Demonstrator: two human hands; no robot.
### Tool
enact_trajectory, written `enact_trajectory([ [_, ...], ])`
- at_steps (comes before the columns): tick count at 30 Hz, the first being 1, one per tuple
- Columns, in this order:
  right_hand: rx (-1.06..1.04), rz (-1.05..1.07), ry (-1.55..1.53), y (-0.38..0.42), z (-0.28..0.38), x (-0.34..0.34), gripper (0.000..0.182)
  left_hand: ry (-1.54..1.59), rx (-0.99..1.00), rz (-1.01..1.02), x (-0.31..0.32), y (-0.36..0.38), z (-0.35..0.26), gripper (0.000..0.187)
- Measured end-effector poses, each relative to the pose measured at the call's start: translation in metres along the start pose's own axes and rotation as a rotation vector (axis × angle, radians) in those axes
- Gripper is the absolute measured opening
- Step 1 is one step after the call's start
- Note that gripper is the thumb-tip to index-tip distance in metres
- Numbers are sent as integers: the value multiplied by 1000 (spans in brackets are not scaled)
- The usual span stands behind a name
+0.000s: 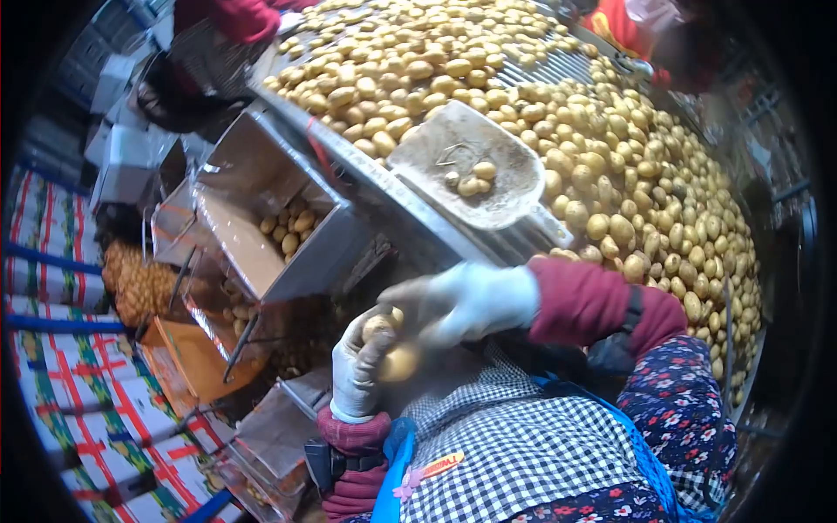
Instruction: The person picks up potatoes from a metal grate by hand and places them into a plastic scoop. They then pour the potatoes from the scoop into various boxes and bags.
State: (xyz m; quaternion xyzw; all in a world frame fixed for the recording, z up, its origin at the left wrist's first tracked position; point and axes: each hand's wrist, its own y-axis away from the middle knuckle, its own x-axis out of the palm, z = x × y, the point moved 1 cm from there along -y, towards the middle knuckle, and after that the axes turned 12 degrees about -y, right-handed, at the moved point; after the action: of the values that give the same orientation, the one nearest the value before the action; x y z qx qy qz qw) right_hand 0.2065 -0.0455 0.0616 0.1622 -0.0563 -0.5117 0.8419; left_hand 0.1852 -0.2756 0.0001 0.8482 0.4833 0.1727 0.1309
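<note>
My left hand (pixel 356 370), in a white work glove with darkened fingers, is closed around potatoes close in front of my apron. One potato (pixel 378 328) shows at its fingertips, and a larger, motion-blurred potato (pixel 400 363) is beside its fingers. My right hand (pixel 471 305), gloved the same way, reaches across from the right with fingers apart, smeared by motion, just over the potatoes at the left hand. Beyond it lies a dirty white scoop (pixel 506 166) on the sorting table's edge, with several small potatoes (pixel 475 180) and bits of stem in it.
Potatoes (pixel 628 196) heap across the slatted table (pixel 558 70). Left of it stands a plastic-lined carton (pixel 318 240) with potatoes inside. An orange crate (pixel 183 366), a filled net sack (pixel 139 283) and stacked printed boxes (pixel 113 401) are farther left. Other people's sleeves (pixel 244 19) show across the table.
</note>
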Motion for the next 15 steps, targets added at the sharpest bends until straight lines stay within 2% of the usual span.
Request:
enact_trajectory([
  [2, -65, 51, 211, -39, -24, 47, 71, -115, -38, 18, -17, 17, 3, 40],
  [4, -77, 180, 230, -54, -24, 70, 74, -126, -76, -33, -37, 39, 16, 40],
  [6, -136, 212, 128, -64, -33, 100, 75, -369, -108, -91, -62, 63, 36, 44],
  [7, -88, 288, 81, -65, -27, 109, 76, -434, -119, -137, -67, 76, 43, 48],
  [8, 91, 362, 118, -67, -9, 119, 79, -419, -136, -152, -72, 89, 54, 50],
  [10, 69, 421, 164, -73, -12, 150, 84, -583, -270, -159, -79, 115, 43, 51],
  [11, 190, 501, 132, -73, -10, 160, 84, -409, -249, -186, -80, 127, 48, 50],
  [12, 187, 536, 144, -74, -1, 170, 84, -393, -254, -219, -84, 138, 50, 50],
  [14, 275, 533, 30, -76, 9, 190, 79, -440, -293, -245, -94, 155, 58, 54],
  [15, 295, 510, -22, -80, 7, 199, 69, -447, -309, -275, -101, 163, 67, 52],
])
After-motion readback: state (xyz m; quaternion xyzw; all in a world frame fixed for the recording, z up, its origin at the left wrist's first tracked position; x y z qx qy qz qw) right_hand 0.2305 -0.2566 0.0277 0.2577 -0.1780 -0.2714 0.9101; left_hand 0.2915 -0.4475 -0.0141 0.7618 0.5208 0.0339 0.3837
